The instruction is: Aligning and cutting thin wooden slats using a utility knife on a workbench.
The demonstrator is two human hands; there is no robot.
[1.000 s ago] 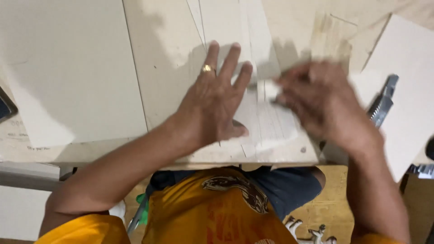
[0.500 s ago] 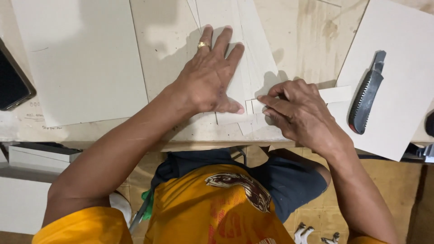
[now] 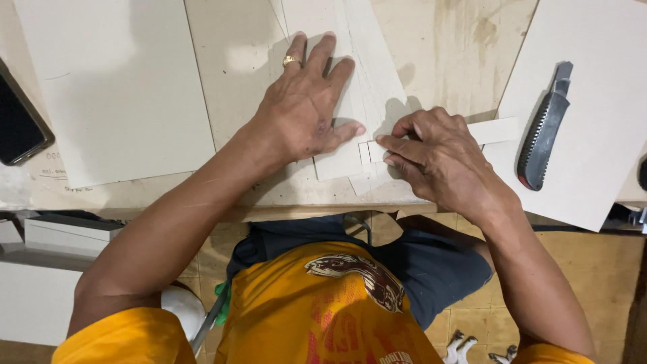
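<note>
The right hand [image 3: 441, 158] has its fingers [image 3: 397, 143] curled, the tips pinching the left end of a narrow white card strip [image 3: 495, 130] that runs rightward across the bench [image 3: 445, 54]. The left hand [image 3: 303, 111] lies flat with fingers spread, grasping nothing, pressing down a stack of white card pieces [image 3: 367, 81] just left of the strip. To the right, a grey utility knife [image 3: 542, 138] rests on a white sheet [image 3: 593, 101]. Far left lie a large white board [image 3: 114, 87] and a dark phone [image 3: 19, 128].
</note>
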